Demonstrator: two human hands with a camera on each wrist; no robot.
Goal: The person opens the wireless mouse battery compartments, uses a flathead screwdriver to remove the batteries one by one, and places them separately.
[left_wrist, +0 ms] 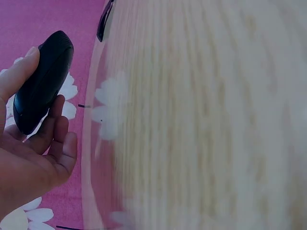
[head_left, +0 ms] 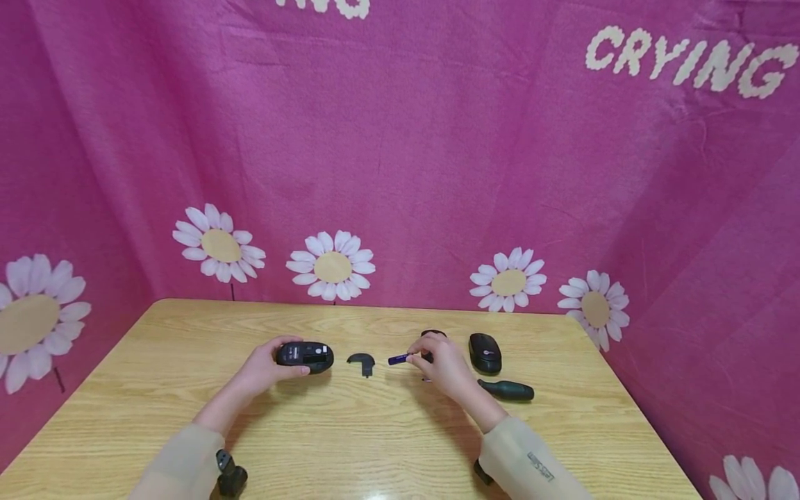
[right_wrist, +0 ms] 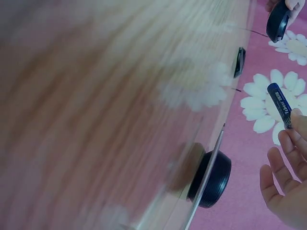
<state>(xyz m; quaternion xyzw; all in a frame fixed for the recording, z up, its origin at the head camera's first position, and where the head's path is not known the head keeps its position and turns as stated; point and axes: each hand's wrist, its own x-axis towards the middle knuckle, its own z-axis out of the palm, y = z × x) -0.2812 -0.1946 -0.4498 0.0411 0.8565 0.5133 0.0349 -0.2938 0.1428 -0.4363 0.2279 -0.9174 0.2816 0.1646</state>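
Two hands we see over the desk [head_left: 350,430]: left hand [head_left: 262,371] fingers gripping an upturned mouse [head_left: 305,355], right hand [head_left: 445,364] fingers pinching a blue battery [head_left: 397,359].

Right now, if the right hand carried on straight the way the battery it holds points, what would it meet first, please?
Probably the small black cover, lying on the table between the right hand with its battery and the mouse; depth is unclear.

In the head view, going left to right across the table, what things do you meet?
Left hand holding an upturned black mouse → small black cover piece → blue battery pinched by the right hand → second black mouse → dark screwdriver.
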